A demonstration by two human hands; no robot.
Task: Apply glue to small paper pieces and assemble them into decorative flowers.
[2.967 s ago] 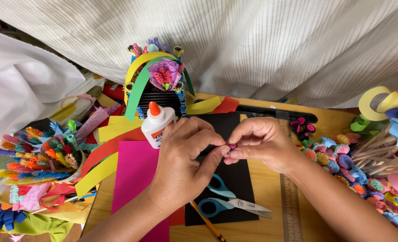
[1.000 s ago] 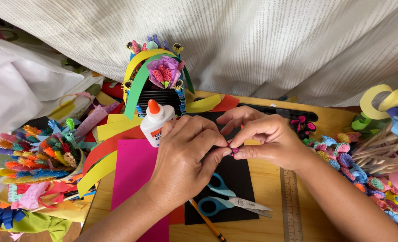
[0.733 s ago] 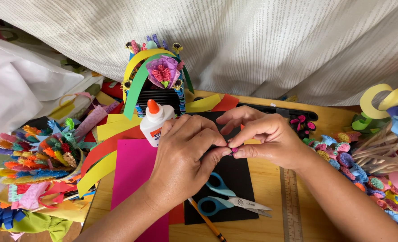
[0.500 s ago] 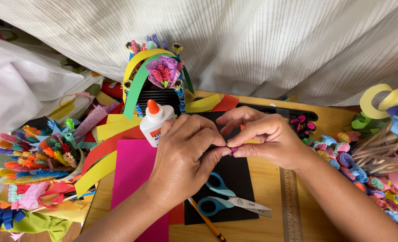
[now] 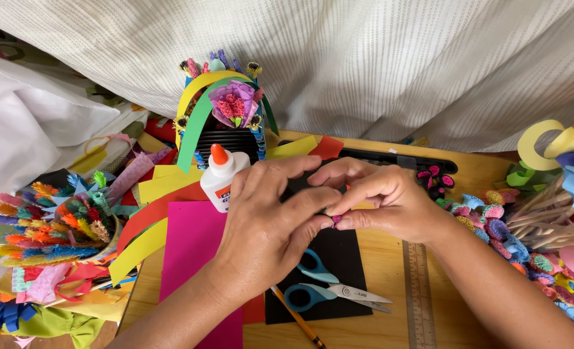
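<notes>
My left hand (image 5: 270, 223) and my right hand (image 5: 380, 200) meet fingertip to fingertip above a black paper sheet (image 5: 338, 258). Between the fingertips sits a tiny pink rolled paper piece (image 5: 335, 221), pinched by both hands and mostly hidden. A white glue bottle with an orange cap (image 5: 220, 178) stands just left of my left hand. Blue-handled scissors (image 5: 319, 289) lie on the black sheet below my hands.
A pink paper sheet (image 5: 193, 255) lies left of the black one. A paper flower basket (image 5: 225, 116) stands at the back. Fringed paper flowers fill a bowl (image 5: 47, 220) at left. Rolled paper pieces (image 5: 500, 226), a ruler (image 5: 419, 291) and a pencil (image 5: 296, 317) lie nearby.
My hands have stayed together over the black sheet; the fingers have shifted slightly around the tiny pink piece. Nothing else has moved.
</notes>
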